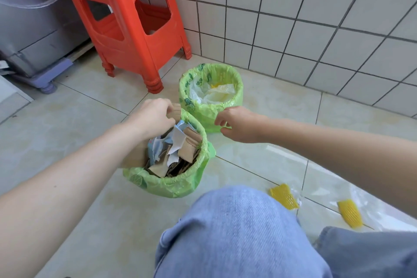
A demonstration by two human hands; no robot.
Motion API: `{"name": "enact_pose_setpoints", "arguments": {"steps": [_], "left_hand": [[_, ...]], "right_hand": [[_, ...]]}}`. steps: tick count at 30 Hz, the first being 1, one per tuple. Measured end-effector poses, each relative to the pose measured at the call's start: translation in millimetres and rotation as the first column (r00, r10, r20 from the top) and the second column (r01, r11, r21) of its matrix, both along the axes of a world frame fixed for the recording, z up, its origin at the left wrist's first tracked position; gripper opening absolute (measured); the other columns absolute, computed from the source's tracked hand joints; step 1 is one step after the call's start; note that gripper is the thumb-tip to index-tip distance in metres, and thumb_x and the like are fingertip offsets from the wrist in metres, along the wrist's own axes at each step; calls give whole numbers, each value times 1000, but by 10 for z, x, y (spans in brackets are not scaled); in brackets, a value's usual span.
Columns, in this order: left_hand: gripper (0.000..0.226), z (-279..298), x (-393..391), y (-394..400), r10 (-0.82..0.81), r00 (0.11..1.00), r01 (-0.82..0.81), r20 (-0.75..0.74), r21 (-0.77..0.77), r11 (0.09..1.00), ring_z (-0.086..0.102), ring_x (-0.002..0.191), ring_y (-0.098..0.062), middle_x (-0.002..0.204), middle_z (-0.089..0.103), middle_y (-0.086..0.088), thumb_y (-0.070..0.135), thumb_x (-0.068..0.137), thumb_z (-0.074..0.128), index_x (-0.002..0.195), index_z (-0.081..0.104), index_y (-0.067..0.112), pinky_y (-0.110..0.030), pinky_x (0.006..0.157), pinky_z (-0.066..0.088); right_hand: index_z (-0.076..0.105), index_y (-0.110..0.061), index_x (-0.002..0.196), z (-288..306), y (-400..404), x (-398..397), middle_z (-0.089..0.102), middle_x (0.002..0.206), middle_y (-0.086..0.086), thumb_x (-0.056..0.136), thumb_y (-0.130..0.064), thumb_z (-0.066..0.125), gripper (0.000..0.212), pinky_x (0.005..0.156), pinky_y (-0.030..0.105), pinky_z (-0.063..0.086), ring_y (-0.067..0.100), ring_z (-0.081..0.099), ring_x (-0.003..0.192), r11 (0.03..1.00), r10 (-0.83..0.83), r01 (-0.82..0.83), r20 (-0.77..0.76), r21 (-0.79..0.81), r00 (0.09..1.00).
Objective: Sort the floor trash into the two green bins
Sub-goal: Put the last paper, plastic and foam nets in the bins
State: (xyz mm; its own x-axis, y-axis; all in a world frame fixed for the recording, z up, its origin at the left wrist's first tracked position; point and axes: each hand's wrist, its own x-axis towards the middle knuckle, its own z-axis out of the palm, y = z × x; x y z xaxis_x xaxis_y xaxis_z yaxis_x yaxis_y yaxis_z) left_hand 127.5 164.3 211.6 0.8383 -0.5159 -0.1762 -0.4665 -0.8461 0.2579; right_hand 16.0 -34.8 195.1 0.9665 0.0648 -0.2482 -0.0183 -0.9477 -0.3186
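I see my left hand over the far rim of the near green bin, fingers curled around a piece of brown cardboard at that rim. This bin is packed with cardboard scraps and torn paper. My right hand hangs beside the far green bin, fingers loosely curled with nothing in them, close against its liner; I cannot tell if they pinch it. That bin holds clear plastic bags. Two yellow foam nets lie on clear plastic on the floor by my knee. A red stool stands behind.
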Motion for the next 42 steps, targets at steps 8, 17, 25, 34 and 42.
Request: {"name": "enact_pose_setpoints", "arguments": {"steps": [8,17,25,34,42], "left_hand": [[25,-14,-558,-853,-251,968,251,6,-57,966,56,105,-21,110,63,-1,17,88,54,111,64,16,-35,90,48],[22,-711,-1063,-1867,-510,855,512,-95,-9,859,58,102,-22,105,66,0,17,87,52,105,65,17,-33,87,48],[24,-1651,-1728,-2291,-723,633,756,-277,20,654,53,109,-17,113,61,3,20,90,47,109,61,20,-32,89,46],[25,-2518,-2349,-2247,-812,426,874,-399,-52,483,50,113,-16,116,59,4,22,91,49,114,57,20,-30,87,43],[43,-2899,-2657,-2079,-866,138,979,-481,-67,193,47,105,-22,116,52,-2,34,81,65,120,52,20,-34,76,42]], "right_hand": [[55,-15,124,64,-864,-737,62,114,1,93,-19,47,32,89,28,43,21,54,109,992,-105,99,-73,-79,992],[52,-18,126,-470,-1710,-1693,60,117,-2,95,-22,45,32,89,29,42,19,51,112,973,-219,192,-247,-129,944],[51,-19,126,-1376,-2157,-2511,55,121,-1,94,-22,46,32,91,28,42,19,51,113,931,-356,358,-410,-74,840],[44,-18,133,-2295,-2210,-3029,42,132,2,95,-21,46,39,90,33,44,27,51,114,852,-516,513,-322,-100,794],[40,-15,132,-2661,-2115,-3104,37,131,8,90,-18,52,44,89,35,46,29,42,109,808,-589,564,-224,-170,777]]}}
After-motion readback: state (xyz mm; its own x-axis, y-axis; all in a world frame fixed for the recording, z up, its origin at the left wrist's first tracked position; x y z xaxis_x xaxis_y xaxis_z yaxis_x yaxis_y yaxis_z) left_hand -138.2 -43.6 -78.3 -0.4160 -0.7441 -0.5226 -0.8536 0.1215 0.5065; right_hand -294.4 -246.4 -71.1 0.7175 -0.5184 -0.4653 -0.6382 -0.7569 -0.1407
